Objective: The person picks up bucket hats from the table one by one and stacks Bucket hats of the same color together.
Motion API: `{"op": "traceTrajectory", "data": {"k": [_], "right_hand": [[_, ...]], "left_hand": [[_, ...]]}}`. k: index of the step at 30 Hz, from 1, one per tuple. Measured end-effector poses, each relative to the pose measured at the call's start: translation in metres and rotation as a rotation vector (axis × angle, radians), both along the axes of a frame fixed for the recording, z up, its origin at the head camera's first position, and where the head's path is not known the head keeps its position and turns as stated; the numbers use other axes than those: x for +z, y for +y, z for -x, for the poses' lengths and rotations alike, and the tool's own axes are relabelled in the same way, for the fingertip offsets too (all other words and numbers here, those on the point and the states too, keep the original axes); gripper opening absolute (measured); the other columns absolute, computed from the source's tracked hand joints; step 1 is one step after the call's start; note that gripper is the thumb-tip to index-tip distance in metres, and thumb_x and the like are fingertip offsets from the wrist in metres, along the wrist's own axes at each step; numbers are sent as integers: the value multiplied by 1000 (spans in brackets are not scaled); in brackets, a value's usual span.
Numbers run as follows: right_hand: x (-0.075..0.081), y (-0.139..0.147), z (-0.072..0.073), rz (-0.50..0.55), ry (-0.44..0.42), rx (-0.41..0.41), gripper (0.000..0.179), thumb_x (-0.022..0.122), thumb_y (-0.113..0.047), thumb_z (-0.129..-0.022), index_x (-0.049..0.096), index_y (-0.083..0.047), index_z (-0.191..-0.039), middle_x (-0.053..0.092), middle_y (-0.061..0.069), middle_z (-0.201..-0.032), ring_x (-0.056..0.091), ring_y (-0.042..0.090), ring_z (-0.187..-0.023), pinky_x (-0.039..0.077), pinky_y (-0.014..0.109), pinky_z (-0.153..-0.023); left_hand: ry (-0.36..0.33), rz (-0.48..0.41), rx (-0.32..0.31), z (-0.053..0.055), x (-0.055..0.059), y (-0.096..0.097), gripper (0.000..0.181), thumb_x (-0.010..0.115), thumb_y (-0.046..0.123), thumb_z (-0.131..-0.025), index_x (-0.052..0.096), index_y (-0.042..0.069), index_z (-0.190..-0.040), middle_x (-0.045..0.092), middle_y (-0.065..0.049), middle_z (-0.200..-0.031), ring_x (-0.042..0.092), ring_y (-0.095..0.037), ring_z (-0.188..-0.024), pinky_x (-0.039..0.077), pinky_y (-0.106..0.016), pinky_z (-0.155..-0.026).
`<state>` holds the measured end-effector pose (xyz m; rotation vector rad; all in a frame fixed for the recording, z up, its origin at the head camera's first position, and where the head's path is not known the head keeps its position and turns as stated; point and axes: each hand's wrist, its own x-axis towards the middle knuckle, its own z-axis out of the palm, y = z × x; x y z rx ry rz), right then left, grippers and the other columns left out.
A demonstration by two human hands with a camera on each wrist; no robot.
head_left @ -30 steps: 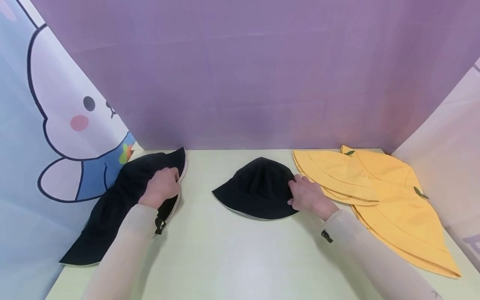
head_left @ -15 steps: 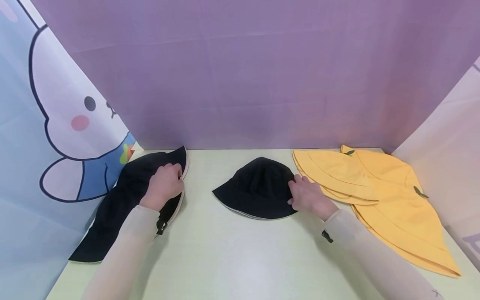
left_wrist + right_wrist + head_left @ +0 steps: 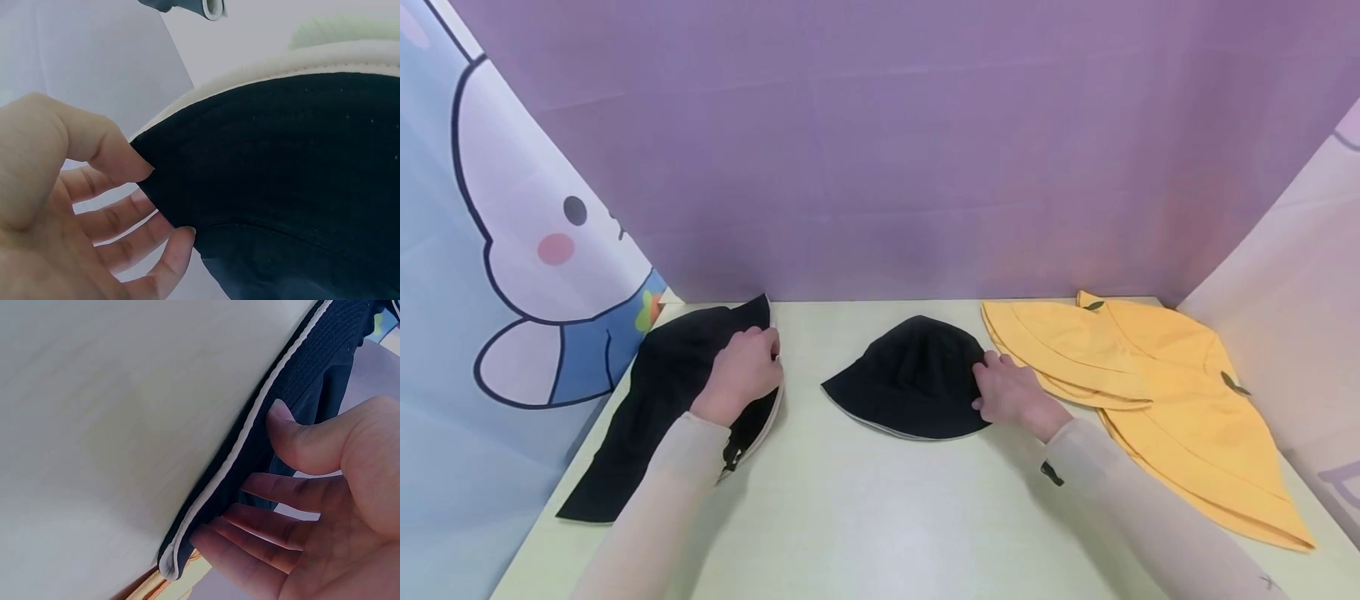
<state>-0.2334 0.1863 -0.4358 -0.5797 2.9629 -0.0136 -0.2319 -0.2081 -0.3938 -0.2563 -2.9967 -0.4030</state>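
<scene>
At the table's left, a large black bucket hat (image 3: pixel 664 387) with a pale brim edge lies stretched out. My left hand (image 3: pixel 739 373) pinches its right-hand brim between thumb and fingers, and the left wrist view shows the dark cloth (image 3: pixel 281 169) spread from the thumb tip. In the middle, a smaller black bucket hat (image 3: pixel 910 383) lies on its side with the brim towards me. Its right side is held by my right hand (image 3: pixel 1011 393). In the right wrist view, the thumb (image 3: pixel 287 431) rests near the white-piped brim and the fingers curl lower on it.
Yellow bucket hats (image 3: pixel 1195 417) with small green leaves overlap at the right, close to my right hand. A pale table (image 3: pixel 887 517) lies under everything. Purple cloth (image 3: pixel 880 150) hangs behind; a rabbit-print cloth (image 3: pixel 523 250) borders the left, a pale one (image 3: pixel 1307 275) the right.
My left hand has moved right, drawing the large black hat's brim with it. That hat's near-left end has slid right, away from the left cloth. My right hand and the smaller hat stay put.
</scene>
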Motion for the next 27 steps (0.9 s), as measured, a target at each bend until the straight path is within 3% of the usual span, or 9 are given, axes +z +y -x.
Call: {"op": "traceTrajectory", "data": {"k": [10, 17, 27], "right_hand": [[-1, 0, 1, -12, -1, 4, 43, 77, -27, -89, 61, 1, -116, 54, 17, -114, 53, 33, -98, 52, 48, -70], [-1, 0, 1, -18, -6, 2, 44, 77, -27, -89, 61, 1, -118, 54, 18, -116, 52, 33, -99, 53, 48, -71], [-1, -1, 0, -12, -1, 0, 41, 77, -27, -89, 62, 0, -115, 54, 17, -115, 53, 32, -98, 52, 47, -69]], "left_hand": [[-29, 15, -8, -5, 5, 11, 9, 54, 2, -85, 61, 5, -91, 58, -14, -91, 55, -37, -88, 48, -52, -71], [-39, 33, -48, -8, 4, 25, 8, 55, 3, -87, 61, 6, -91, 59, -13, -91, 56, -37, -88, 49, -52, -70], [-25, 69, -125, -5, -7, 46, 18, 56, -1, -86, 66, 6, -98, 62, -12, -92, 61, -37, -89, 53, -51, -72]]}}
